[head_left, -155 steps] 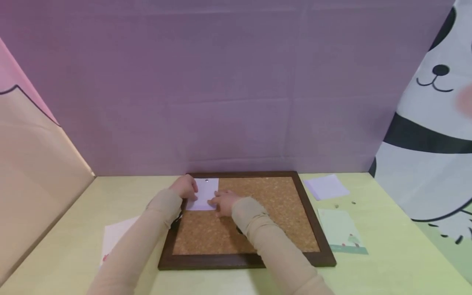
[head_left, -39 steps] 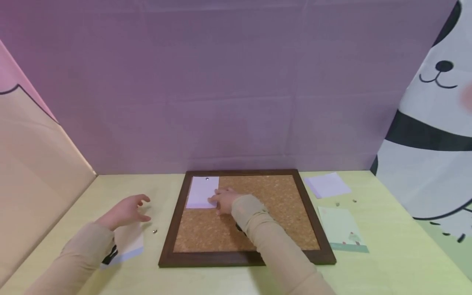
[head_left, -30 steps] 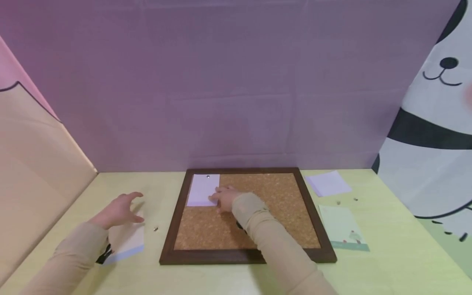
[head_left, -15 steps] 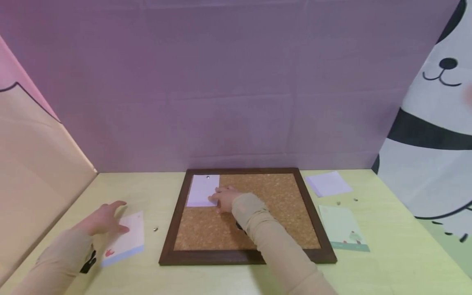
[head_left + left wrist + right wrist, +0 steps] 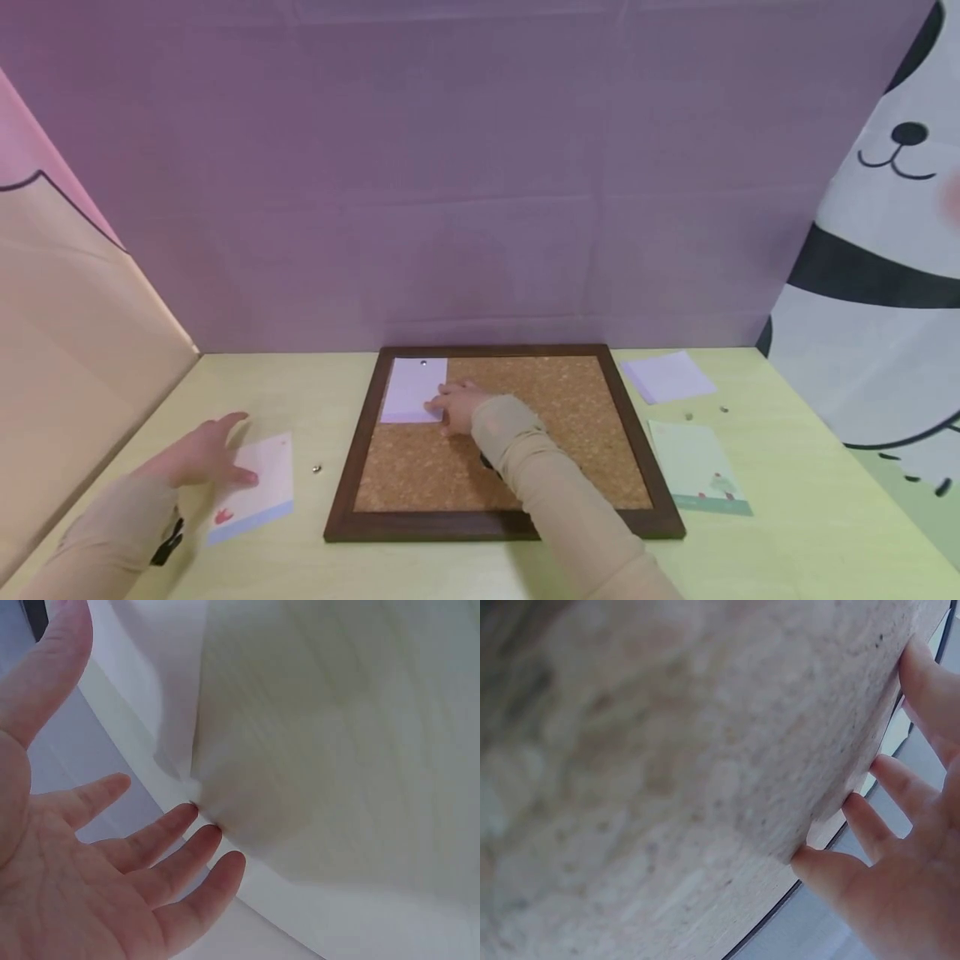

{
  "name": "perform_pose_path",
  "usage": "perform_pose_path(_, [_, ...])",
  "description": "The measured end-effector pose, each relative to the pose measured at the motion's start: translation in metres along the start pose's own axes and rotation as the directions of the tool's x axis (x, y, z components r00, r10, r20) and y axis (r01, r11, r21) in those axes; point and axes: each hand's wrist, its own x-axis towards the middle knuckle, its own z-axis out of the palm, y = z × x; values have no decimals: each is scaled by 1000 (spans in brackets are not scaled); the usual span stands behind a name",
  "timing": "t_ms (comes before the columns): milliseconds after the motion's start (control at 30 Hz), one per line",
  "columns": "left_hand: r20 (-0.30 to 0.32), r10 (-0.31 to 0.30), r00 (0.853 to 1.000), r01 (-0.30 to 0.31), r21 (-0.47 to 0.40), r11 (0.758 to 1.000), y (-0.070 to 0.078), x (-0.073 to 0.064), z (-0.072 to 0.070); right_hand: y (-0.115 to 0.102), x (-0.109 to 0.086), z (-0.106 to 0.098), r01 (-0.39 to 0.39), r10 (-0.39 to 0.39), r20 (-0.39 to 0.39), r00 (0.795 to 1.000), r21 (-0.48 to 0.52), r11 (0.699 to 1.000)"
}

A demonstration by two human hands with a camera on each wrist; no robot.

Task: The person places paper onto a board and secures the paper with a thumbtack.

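Observation:
My left hand (image 5: 201,454) reaches over a pale sheet of notepaper (image 5: 266,479) with a blue lower band and a small red print, lying left of the board. Thumb and fingers are spread; the left wrist view shows the fingertips (image 5: 210,832) low by the tabletop, close to the paper (image 5: 176,682). My right hand (image 5: 459,404) rests on the cork board (image 5: 510,475), its fingertips at the right edge of a lilac sheet (image 5: 411,392). That sheet lies in the board's upper left corner, with a silver pushpin (image 5: 423,363) at its top. Right fingertips touch the cork (image 5: 780,750) in the right wrist view.
A single pushpin (image 5: 317,468) lies between the left notepaper and the board's dark wooden frame (image 5: 442,527). To the right are another lilac sheet (image 5: 671,379), a green notepaper (image 5: 693,462) and two small pins (image 5: 723,409). A purple curtain (image 5: 480,208) hangs behind.
My left hand has left the lilac sheet on the board and moved left to the blue-banded notepaper, most recently drawing slightly further left and nearer. My right hand has stayed on the board.

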Motion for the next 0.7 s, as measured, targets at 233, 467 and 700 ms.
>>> perform_pose_path(233, [-21,-17,1000,18,24,1000,-1,1,3,0,-1,-1,0,0,-2,1000,1,1000])
perform_pose_path(467, [-41,-2,999,8,129,992,2,2,7,1,0,-1,-25,25,-2,1000,19,1000])
perform_pose_path(700, [-38,8,999,0,198,980,4,7,9,3,1,1,-29,29,-7,1000,6,1000])
